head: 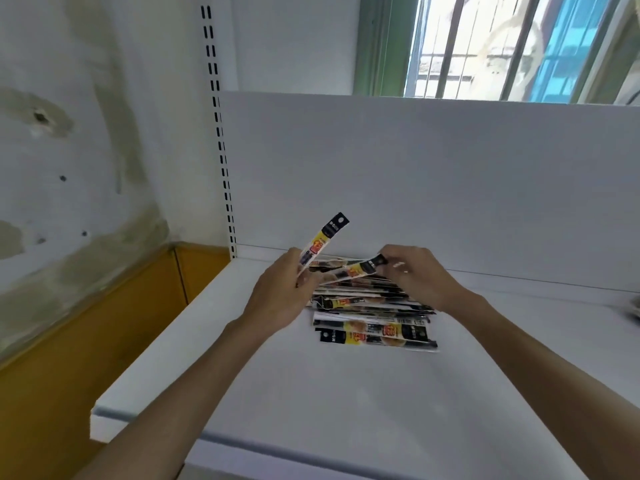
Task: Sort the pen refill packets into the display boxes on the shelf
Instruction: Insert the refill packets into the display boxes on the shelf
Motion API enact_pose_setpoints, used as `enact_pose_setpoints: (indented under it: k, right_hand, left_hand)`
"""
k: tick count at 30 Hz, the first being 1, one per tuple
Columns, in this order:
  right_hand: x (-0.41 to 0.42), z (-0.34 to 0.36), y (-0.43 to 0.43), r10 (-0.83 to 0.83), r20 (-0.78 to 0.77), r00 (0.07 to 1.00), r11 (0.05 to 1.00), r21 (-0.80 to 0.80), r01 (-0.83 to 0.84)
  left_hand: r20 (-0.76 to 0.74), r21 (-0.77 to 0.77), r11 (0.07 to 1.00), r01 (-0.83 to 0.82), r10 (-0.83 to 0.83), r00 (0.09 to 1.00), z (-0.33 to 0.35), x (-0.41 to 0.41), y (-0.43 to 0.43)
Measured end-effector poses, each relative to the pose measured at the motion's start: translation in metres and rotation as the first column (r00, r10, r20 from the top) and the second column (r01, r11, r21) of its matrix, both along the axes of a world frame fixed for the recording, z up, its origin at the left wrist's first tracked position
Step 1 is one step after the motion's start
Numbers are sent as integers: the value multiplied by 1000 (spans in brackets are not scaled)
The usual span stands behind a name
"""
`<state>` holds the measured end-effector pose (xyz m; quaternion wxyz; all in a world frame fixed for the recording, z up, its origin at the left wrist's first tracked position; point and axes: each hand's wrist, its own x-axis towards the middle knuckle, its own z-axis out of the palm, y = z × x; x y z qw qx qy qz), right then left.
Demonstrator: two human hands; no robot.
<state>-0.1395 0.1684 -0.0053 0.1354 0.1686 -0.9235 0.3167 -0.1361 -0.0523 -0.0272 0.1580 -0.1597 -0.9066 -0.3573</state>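
Note:
A loose pile of pen refill packets (374,320), long and narrow with black, yellow and red print, lies on the white shelf (311,393) near its back panel. My left hand (280,292) grips one packet (322,242) by its lower end, and the packet points up and to the right. My right hand (412,275) pinches the black end of a second packet (360,268) just above the pile. That packet's other end reaches toward my left hand. No display boxes are in view.
A white back panel (415,174) rises behind the shelf, with a slotted upright (221,140) at its left end. A stained wall (86,133) and orange trim (86,341) lie to the left. A barred window (502,46) is above. A dark object (635,306) sits at the right edge.

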Motion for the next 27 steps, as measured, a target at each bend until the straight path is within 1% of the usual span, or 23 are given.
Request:
enact_pose_setpoints:
  k: [1,3,5,6,9,10,11,12,14,16,17,18,19,20,21,22,23,24,25,27]
  right_hand:
    - [3,5,-5,17,-17,1000,999,-31,-18]
    - [7,14,-18,90,15,996,979,-182,-86]
    - [5,20,-28,209,64,976,916,-363,-172]
    - [4,22,-30,246,70,967,888,-416,-196]
    - [4,27,-31,298,75,951,849,-477,-228]
    - [3,27,-29,301,83,950,841,-493,-223]
    - [3,27,-28,305,100,947,831,-513,-214]
    - [3,26,-26,311,122,943,825,-527,-204]
    - [1,25,-26,332,162,929,823,-532,-201]
    - [-2,24,-29,319,176,931,827,-531,-183]
    - [-3,23,-29,295,174,940,831,-532,-162]
    - [-5,21,-30,246,163,955,847,-515,-130]
    - [-6,18,-29,164,132,978,891,-444,-89]
    - [-9,13,-25,60,90,994,950,-311,-29]
    - [-11,7,-19,-34,60,998,989,-143,42]
    - [-13,0,-12,-98,54,994,995,30,97]
    - [-14,-7,-6,-142,69,987,973,195,126]
    - [-15,-15,-1,-173,84,981,935,327,136]
    - [-14,-21,3,-185,82,979,901,411,136]
    - [-13,-28,6,-176,28,984,879,454,144]
  left_hand:
    - [-29,-18,1000,-9,8,1000,1,-1,0]
    - [-69,-35,999,1,-3,998,1,-5,0]
    - [-82,-38,999,26,-29,996,0,-8,0]
    - [-97,-51,998,22,-26,995,0,-9,0]
    - [-256,-73,994,-78,56,965,1,-7,-3]
    - [-289,-65,992,-105,81,954,3,-6,-5]
    - [-290,-63,992,-111,88,953,4,-6,-6]
    - [-252,-72,993,-95,74,965,5,-6,-8]
    - [-81,-52,999,15,-19,997,6,-6,-9]
    - [106,76,983,165,-173,979,6,-6,-8]
    - [165,162,963,213,-240,957,4,-5,-8]
    - [189,223,947,231,-274,943,2,-5,-7]
    - [197,259,940,220,-275,941,0,-6,-7]
    - [204,284,939,195,-258,944,-1,-7,-8]
    - [210,295,941,163,-231,950,-2,-9,-10]
    - [211,286,949,135,-199,957,-2,-10,-13]
    - [208,258,960,113,-170,963,-3,-12,-15]
    - [199,216,972,97,-141,970,-4,-13,-17]
    - [183,168,983,81,-111,977,-4,-15,-18]
    - [172,119,992,50,-70,983,-6,-16,-19]
